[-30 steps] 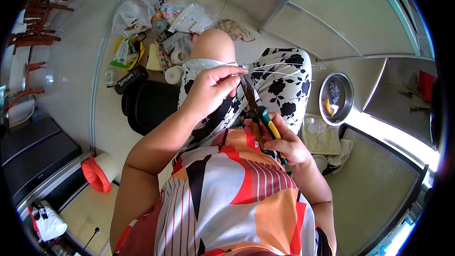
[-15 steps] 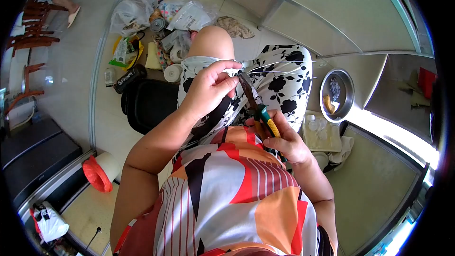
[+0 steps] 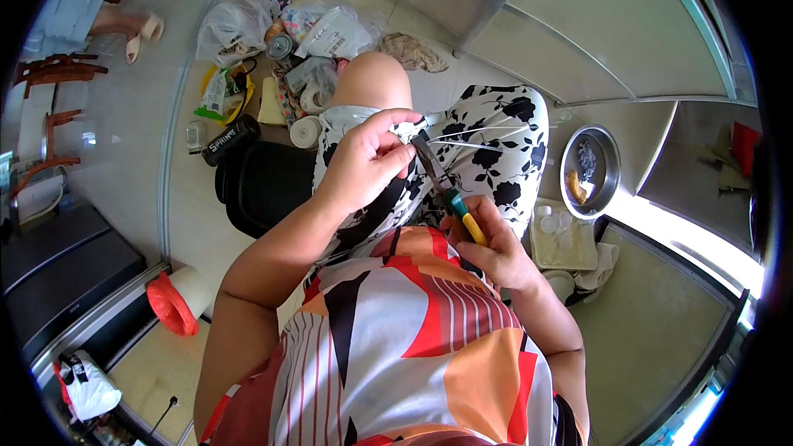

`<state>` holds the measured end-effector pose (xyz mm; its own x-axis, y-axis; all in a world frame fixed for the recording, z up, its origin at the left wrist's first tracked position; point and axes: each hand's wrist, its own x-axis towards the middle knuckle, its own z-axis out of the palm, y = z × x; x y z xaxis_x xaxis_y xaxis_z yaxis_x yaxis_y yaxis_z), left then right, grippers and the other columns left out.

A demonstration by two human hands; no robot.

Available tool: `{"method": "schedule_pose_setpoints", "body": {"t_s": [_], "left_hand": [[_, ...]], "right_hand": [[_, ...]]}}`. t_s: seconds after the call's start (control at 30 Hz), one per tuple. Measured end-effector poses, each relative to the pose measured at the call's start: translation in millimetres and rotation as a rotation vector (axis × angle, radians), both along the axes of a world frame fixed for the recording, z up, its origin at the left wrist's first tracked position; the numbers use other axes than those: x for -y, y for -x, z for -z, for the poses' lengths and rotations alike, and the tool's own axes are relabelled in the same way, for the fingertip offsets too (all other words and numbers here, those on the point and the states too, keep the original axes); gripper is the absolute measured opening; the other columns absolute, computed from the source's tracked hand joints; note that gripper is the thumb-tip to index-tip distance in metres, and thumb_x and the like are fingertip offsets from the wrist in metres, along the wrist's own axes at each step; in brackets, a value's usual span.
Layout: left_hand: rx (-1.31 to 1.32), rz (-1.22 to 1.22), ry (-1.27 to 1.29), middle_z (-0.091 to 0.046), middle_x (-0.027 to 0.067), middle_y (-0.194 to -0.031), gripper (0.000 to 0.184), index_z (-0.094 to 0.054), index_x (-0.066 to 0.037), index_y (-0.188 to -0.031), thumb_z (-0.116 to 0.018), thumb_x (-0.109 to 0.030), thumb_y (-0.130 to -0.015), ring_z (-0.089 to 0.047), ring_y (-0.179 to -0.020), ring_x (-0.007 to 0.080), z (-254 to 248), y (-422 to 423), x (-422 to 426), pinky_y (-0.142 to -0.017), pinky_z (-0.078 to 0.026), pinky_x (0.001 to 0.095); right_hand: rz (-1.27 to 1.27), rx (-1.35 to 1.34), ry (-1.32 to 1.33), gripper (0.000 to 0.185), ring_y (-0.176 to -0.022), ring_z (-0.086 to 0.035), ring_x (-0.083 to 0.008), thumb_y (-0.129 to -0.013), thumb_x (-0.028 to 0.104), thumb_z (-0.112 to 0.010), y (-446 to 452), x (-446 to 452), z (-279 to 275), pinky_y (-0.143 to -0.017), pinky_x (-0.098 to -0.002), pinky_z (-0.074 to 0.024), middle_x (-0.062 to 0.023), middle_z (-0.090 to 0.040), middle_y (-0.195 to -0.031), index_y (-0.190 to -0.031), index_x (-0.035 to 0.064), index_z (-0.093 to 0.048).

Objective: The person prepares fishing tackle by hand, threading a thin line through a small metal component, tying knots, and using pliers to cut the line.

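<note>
My right hand (image 3: 500, 249) is wrapped round the green and yellow handles of a pair of pliers (image 3: 444, 184) above my lap. The dark jaws point up and left, towards the fingertips of my left hand (image 3: 370, 155). That hand is closed, thumb and fingers bent beside the jaw tips; what sits between them is too small to make out. Two thin white wires (image 3: 475, 145) stretch rightward from near the jaws, over the black-and-white floral trousers (image 3: 496, 128).
Plastic bags (image 3: 334, 33), a white roll (image 3: 306, 131) and a black can (image 3: 231, 139) lie on the floor ahead. At right is a metal bowl (image 3: 613, 173) with things inside, near a pale tray (image 3: 564, 252). Another person's foot (image 3: 134, 45) shows at upper left.
The wires' far ends have drawn left, and the plier handles look closer together. My left fingers have shifted slightly by the jaws. The other person's feet have moved.
</note>
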<state>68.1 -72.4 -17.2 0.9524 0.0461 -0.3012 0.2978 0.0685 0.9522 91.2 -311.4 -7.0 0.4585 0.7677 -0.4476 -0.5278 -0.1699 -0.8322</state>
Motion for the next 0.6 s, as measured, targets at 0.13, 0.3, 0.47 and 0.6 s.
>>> {"method": "schedule_pose_setpoints", "body": {"t_s": [0.13,0.3,0.47,0.6], "left_hand": [[0.084,-0.016,-0.1,-0.055,-0.0006,-0.064,0.037,-0.049,-0.004,-0.123,-0.054,-0.002,-0.086,-0.047,-0.058,0.0037,3.6,1.9,0.8,-0.055,-0.036,0.0175],[0.354,-0.064,-0.798,-0.063,0.0081,-0.07,0.03,-0.058,-0.007,-0.111,-0.061,-0.003,-0.081,-0.06,-0.058,0.0173,9.0,6.4,2.7,-0.053,-0.046,0.0273],[0.479,-0.06,-1.021,-0.065,0.0112,-0.076,0.016,-0.063,-0.007,-0.094,-0.064,-0.006,-0.078,-0.063,-0.064,0.0276,7.0,6.7,4.2,-0.057,-0.05,0.036],[0.511,-0.064,-1.053,-0.064,0.0113,-0.076,0.013,-0.064,-0.005,-0.091,-0.064,-0.005,-0.078,-0.063,-0.065,0.027,8.4,6.6,-1.1,-0.057,-0.05,0.0357]], "right_hand": [[0.002,0.03,0.024,0.038,-0.09,-0.047,-0.0123,-0.076,-0.007,-0.05,2.8,-1.8,1.9,-0.083,-0.0255,-0.0392,-0.0051,-0.05,-0.1,-0.112,0.0022,-0.041],[0.016,0.025,0.025,0.038,-0.091,-0.046,-0.0121,-0.077,-0.008,-0.049,1.4,-5.1,0.8,-0.084,-0.0254,-0.0388,-0.0052,-0.049,-0.102,-0.112,0.0023,-0.041],[0.062,-0.239,-0.029,0.046,-0.109,-0.047,-0.0158,-0.075,-0.009,-0.05,-1.4,-6.0,-0.2,-0.097,-0.0272,-0.0343,-0.0085,-0.05,-0.113,-0.119,0.0018,-0.039],[0.1,-0.373,-0.083,0.053,-0.119,-0.044,-0.0181,-0.073,-0.01,-0.05,-4.3,-0.3,2.9,-0.105,-0.03,-0.0281,-0.0121,-0.048,-0.125,-0.124,0.0013,-0.037]]}}
